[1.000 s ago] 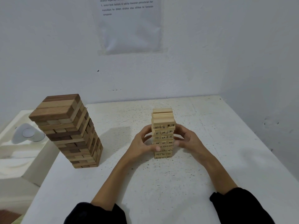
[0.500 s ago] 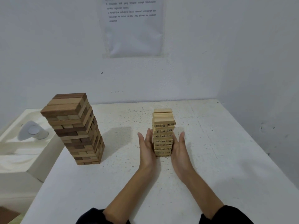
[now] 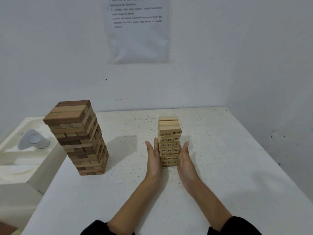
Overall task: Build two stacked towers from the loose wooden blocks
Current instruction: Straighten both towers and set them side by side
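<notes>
Plainly, the fingers (image 3: 150,148) of the left hand (image 3: 153,158) are straight and held together, laid flat against the left face of the small pale wooden block tower with numbers printed on its block ends (image 3: 169,141). The right hand (image 3: 184,160) mirrors it on the right face, so neither hand curls round anything and both press open-palmed from either side. The thumbs are hidden, and I cannot tell whether the palms meet the lowest courses. This tower stands upright near the middle of the white speckled table (image 3: 228,167), its top few blocks sitting slightly out of line. The upper numbers are partly readable, the lower ones blurred. Bare forearms run back to black sleeves (image 3: 237,226), cut off by the bottom edge. Well apart to the left, a larger tower of mixed light and dark brown wooden blocks (image 3: 79,138) stands upright near the table's left edge. Beyond that edge lies a white moulded basin-like surface (image 3: 15,158) holding a pale rounded object (image 3: 33,141) that is too soft to identify. A printed paper sheet in a clear sleeve (image 3: 138,39) hangs on the wall, its top cut off and its text too small to read.
</notes>
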